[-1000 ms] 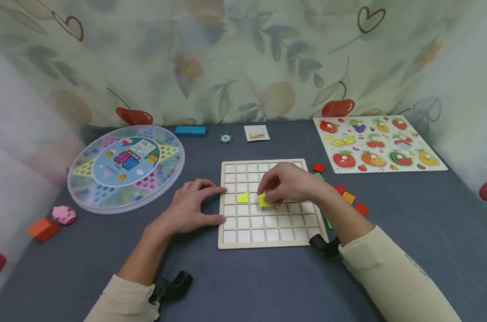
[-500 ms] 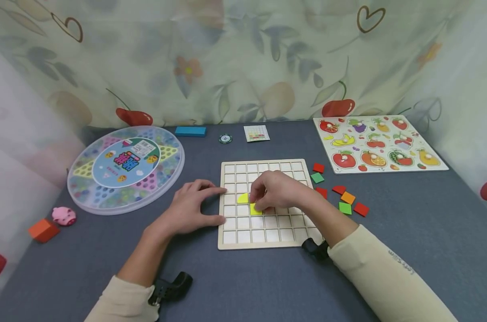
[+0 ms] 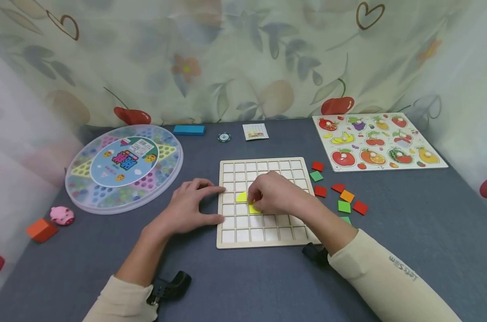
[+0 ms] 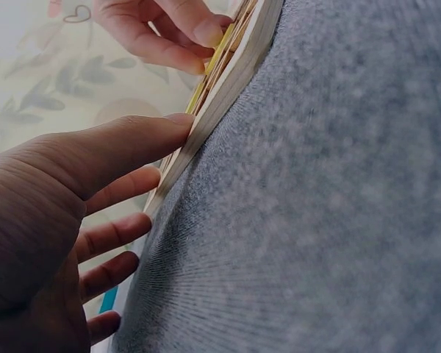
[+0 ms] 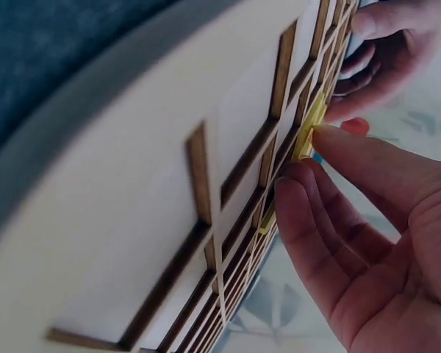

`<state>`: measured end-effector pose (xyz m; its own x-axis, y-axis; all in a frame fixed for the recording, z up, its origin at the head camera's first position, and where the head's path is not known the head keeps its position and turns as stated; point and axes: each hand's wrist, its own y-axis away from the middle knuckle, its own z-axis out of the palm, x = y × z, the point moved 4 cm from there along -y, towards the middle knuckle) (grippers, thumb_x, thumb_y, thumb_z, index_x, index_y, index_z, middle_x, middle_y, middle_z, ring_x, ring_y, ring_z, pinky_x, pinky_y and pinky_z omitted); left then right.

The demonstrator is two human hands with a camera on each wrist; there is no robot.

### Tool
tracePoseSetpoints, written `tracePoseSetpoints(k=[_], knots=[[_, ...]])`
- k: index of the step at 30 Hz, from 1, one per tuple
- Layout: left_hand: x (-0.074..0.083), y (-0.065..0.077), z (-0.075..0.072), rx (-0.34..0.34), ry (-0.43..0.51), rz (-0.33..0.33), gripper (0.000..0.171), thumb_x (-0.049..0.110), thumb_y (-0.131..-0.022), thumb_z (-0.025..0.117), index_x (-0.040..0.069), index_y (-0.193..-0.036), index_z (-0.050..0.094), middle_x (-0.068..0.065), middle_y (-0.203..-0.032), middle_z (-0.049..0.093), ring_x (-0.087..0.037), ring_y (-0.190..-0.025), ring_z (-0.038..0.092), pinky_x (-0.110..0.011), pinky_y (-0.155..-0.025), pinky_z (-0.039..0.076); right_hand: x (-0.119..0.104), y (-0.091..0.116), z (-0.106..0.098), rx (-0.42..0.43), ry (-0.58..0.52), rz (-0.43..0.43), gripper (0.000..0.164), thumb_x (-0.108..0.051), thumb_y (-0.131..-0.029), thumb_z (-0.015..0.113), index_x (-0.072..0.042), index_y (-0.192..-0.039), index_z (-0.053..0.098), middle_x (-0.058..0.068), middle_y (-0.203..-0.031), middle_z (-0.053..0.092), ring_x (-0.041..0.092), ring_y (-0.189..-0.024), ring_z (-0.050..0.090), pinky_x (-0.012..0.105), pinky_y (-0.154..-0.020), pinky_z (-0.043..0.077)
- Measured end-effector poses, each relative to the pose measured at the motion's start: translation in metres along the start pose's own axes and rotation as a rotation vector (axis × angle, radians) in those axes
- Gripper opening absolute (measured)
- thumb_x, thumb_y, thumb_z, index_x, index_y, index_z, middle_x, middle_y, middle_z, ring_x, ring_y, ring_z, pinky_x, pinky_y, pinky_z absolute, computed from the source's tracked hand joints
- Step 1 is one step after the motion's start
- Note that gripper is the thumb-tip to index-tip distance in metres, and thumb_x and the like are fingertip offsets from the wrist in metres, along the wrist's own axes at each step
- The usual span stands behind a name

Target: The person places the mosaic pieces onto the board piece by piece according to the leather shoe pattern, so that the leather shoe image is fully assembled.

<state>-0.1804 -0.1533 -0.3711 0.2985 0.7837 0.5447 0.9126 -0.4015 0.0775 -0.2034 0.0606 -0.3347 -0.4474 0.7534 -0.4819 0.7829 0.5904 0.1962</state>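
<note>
A square wooden grid board [image 3: 267,245] with pale cells lies on the dark cloth. My left hand [image 3: 189,208] rests at its left edge, thumb and index finger stretched out and touching the frame. Over the middle-left cells, my right hand [image 3: 275,194] pinches a yellow tile [image 3: 254,209], which sits at a cell; its fingers partly cover it. One cell up and to the left lies another yellow tile [image 3: 241,197]. In the right wrist view the right thumb [image 5: 375,162] touches yellow at the grid surface. Whether the pinched tile lies fully flat is hard to tell.
Several loose red, green and orange tiles [image 3: 344,206] lie right of the board. A fruit puzzle board [image 3: 384,143], printed card [image 3: 256,132], chip [image 3: 224,137] and blue block [image 3: 189,130] stand behind. Leftward are a round game box [image 3: 124,170], pink pig [image 3: 62,215] and orange block [image 3: 42,230].
My right hand has carried the yellow tile left and slightly toward me, down to a cell; over the last half second it barely moves. The left hand stays at the board's edge.
</note>
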Motion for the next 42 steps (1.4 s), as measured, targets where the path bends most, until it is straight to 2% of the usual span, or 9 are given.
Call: tracePoseSetpoints(k=[4, 9, 18, 26, 32, 36, 42], knots=[[0.000, 0.000, -0.001, -0.002, -0.004, 0.000, 0.069, 0.045, -0.086, 0.081, 0.025, -0.148, 0.059, -0.011, -0.147, 0.048, -0.037, -0.135, 0.037, -0.064, -0.112, 0.025, 0.006, 0.003, -0.002, -0.002, -0.048, -0.011, 0.016, -0.003, -0.086, 0.075, -0.014, -0.095, 0.082, -0.003, -0.084, 0.071, 0.015, -0.080, 0.060, 0.030, -0.074, 0.050], [0.001, 0.000, -0.001, -0.004, -0.009, 0.001, 0.069, 0.045, -0.086, 0.081, 0.025, -0.148, 0.059, -0.011, -0.147, 0.048, -0.038, -0.135, 0.037, -0.065, -0.112, 0.026, 0.017, 0.016, -0.011, -0.003, -0.162, 0.025, 0.017, -0.008, -0.087, 0.077, -0.016, -0.102, 0.082, -0.003, -0.089, 0.072, 0.016, -0.086, 0.064, 0.032, -0.077, 0.052], [-0.002, 0.002, 0.000, 0.008, -0.006, 0.015, 0.068, 0.045, -0.086, 0.081, 0.024, -0.147, 0.059, -0.013, -0.145, 0.049, -0.037, -0.132, 0.038, -0.065, -0.110, 0.027, 0.051, 0.057, -0.037, 0.041, -0.259, 0.087, 0.018, -0.010, -0.089, 0.078, -0.011, -0.107, 0.080, 0.003, -0.105, 0.076, 0.017, -0.091, 0.069, 0.034, -0.079, 0.055], [-0.004, 0.002, 0.001, 0.010, -0.012, 0.014, 0.069, 0.045, -0.086, 0.081, 0.023, -0.147, 0.059, -0.014, -0.145, 0.048, -0.039, -0.132, 0.038, -0.066, -0.110, 0.027, 0.101, 0.094, -0.058, 0.064, -0.219, 0.184, 0.024, -0.017, -0.091, 0.079, -0.010, -0.113, 0.078, 0.003, -0.106, 0.076, 0.017, -0.094, 0.067, 0.035, -0.081, 0.055], [-0.004, 0.002, 0.001, 0.013, -0.014, 0.016, 0.069, 0.045, -0.086, 0.081, 0.023, -0.147, 0.059, -0.015, -0.146, 0.048, -0.039, -0.132, 0.038, -0.066, -0.109, 0.028, 0.138, 0.110, -0.061, 0.062, -0.157, 0.260, 0.024, -0.017, -0.091, 0.079, -0.007, -0.113, 0.077, 0.002, -0.105, 0.076, 0.018, -0.094, 0.066, 0.034, -0.081, 0.054], [-0.003, 0.001, 0.001, 0.008, -0.017, 0.017, 0.069, 0.045, -0.086, 0.081, 0.023, -0.147, 0.059, -0.015, -0.145, 0.048, -0.039, -0.132, 0.039, -0.065, -0.109, 0.028, 0.152, 0.116, -0.060, 0.071, -0.109, 0.295, 0.027, -0.019, -0.090, 0.079, -0.005, -0.113, 0.076, 0.005, -0.105, 0.076, 0.019, -0.094, 0.065, 0.033, -0.079, 0.053], [0.000, 0.000, 0.001, 0.005, -0.015, 0.015, 0.069, 0.045, -0.086, 0.081, 0.024, -0.147, 0.059, -0.014, -0.146, 0.048, -0.039, -0.133, 0.038, -0.065, -0.110, 0.028, 0.162, 0.119, -0.059, 0.090, -0.039, 0.350, 0.031, -0.019, -0.088, 0.081, -0.001, -0.113, 0.074, 0.010, -0.102, 0.074, 0.023, -0.092, 0.063, 0.036, -0.078, 0.051]])
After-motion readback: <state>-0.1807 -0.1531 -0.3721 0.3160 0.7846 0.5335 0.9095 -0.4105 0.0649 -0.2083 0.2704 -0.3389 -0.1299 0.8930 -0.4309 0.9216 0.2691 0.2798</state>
